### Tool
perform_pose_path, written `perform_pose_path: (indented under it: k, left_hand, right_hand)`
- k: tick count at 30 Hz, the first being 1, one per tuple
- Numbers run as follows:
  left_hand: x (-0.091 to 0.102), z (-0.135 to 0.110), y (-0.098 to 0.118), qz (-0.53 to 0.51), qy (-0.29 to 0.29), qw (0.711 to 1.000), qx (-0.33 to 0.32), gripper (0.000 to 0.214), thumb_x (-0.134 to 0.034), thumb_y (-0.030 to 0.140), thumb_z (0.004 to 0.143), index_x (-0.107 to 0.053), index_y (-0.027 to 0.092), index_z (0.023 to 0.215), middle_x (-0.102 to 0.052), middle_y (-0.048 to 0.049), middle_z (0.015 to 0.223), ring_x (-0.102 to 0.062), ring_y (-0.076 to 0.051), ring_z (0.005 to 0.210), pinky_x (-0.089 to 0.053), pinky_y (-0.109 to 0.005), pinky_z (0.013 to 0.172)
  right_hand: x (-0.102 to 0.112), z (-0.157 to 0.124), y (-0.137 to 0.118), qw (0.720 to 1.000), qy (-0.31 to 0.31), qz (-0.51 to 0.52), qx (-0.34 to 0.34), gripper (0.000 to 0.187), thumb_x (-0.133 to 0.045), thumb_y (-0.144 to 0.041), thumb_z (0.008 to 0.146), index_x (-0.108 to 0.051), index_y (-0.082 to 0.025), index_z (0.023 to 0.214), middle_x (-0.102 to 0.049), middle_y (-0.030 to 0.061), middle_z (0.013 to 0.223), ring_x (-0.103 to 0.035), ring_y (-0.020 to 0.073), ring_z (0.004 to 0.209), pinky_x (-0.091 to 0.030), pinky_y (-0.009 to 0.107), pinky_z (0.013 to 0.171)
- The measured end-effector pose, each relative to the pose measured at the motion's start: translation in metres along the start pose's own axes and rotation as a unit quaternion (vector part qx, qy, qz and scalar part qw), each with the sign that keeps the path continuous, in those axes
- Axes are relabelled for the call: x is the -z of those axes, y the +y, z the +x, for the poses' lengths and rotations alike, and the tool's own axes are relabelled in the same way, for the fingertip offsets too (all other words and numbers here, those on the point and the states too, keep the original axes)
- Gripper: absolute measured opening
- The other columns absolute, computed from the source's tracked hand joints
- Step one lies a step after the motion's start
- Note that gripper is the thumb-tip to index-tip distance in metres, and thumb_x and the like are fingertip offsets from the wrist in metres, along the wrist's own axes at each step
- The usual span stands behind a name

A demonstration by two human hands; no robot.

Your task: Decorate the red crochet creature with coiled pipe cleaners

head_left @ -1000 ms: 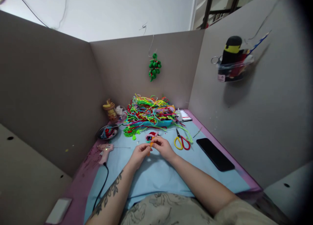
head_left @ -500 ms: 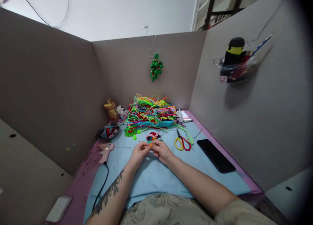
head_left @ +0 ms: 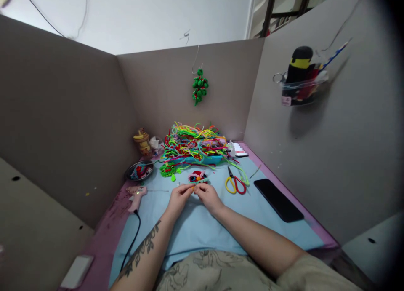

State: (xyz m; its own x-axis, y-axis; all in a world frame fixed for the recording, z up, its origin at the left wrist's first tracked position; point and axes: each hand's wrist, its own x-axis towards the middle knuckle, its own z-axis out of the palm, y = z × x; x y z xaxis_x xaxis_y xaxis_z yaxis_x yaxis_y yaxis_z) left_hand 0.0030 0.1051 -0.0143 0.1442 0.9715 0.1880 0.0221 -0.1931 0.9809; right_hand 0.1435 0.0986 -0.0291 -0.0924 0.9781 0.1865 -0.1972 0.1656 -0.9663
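My left hand (head_left: 180, 196) and my right hand (head_left: 208, 196) meet over the light blue cloth (head_left: 205, 232), fingertips pinched together. Between them shows a small orange piece (head_left: 193, 188), mostly covered by the fingers; its exact kind I cannot make out. Just beyond my fingertips lies a small pink, red and teal fuzzy figure (head_left: 198, 177) with a dark eye and an orange spot. A green fuzzy figure (head_left: 168, 169) rests to its left. Scissors (head_left: 235, 182) with one yellow and one red handle lie to the right of my right hand.
A heap of colourful pipe cleaners (head_left: 195, 143) fills a blue tray (head_left: 202, 160) at the back. Left are a metal bowl (head_left: 139, 171) and a pink glue gun (head_left: 136, 198) with a black cord. A black phone (head_left: 278, 200) lies right. Grey panels (head_left: 189, 63) enclose the table.
The orange piece is more covered by my fingers now, and my fingertips have drawn slightly closer together. The camera view has shifted a little; the things on the table stay put.
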Motion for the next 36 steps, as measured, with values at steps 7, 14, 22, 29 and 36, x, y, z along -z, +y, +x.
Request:
perform_pose_path:
  k: [7,14,22,29,36]
  left_hand:
    - [-0.003,0.000,0.001,-0.017,-0.010,0.999,0.029,0.030,-0.068,0.044,0.070,-0.070,0.014,0.073,-0.055,0.0013,0.058,-0.045,-0.012,0.055,-0.033,-0.023,0.053]
    - [-0.001,-0.001,0.000,-0.061,-0.059,0.993,0.086,0.040,-0.063,0.054,0.072,-0.059,0.014,0.067,-0.040,0.0065,0.051,-0.032,-0.007,0.047,-0.025,-0.021,0.047]
    - [-0.001,-0.002,0.001,-0.038,-0.094,0.990,0.099,0.044,-0.063,0.055,0.071,-0.056,0.014,0.059,-0.044,0.0037,0.052,-0.035,-0.007,0.046,-0.026,-0.021,0.046]
    - [-0.002,-0.002,0.002,0.045,-0.013,0.999,0.002,0.030,-0.063,0.044,0.073,-0.070,0.018,0.085,-0.064,-0.0050,0.075,-0.054,-0.017,0.069,-0.039,-0.025,0.060]
    - [-0.003,-0.005,0.007,0.112,0.019,0.992,-0.055,0.017,-0.062,0.034,0.074,-0.070,0.019,0.073,-0.060,-0.0032,0.068,-0.051,-0.017,0.066,-0.037,-0.026,0.062]
  right_hand:
    - [0.003,0.008,0.003,0.999,-0.019,-0.030,0.019,0.033,-0.061,-0.050,0.078,-0.054,-0.018,0.081,-0.044,-0.0065,0.055,-0.035,0.0083,0.045,-0.028,0.021,0.043]
    - [0.017,0.007,-0.012,0.959,-0.058,-0.214,0.176,0.025,-0.066,-0.027,0.077,-0.066,-0.020,0.102,-0.060,0.0060,0.094,-0.056,0.0163,0.077,-0.046,0.028,0.068]
    - [0.016,0.005,-0.018,0.929,-0.064,-0.282,0.232,0.008,-0.058,-0.020,0.083,-0.066,-0.020,0.086,-0.059,0.0055,0.086,-0.056,0.0185,0.082,-0.045,0.031,0.074]
    - [0.022,0.008,-0.020,0.934,-0.040,-0.278,0.223,0.005,-0.057,-0.022,0.085,-0.060,-0.020,0.082,-0.055,0.0034,0.083,-0.052,0.0171,0.077,-0.043,0.029,0.070]
    - [0.020,0.012,-0.017,0.950,-0.026,-0.251,0.182,0.008,-0.058,-0.023,0.082,-0.059,-0.019,0.076,-0.053,0.0013,0.077,-0.050,0.0157,0.071,-0.041,0.027,0.064]
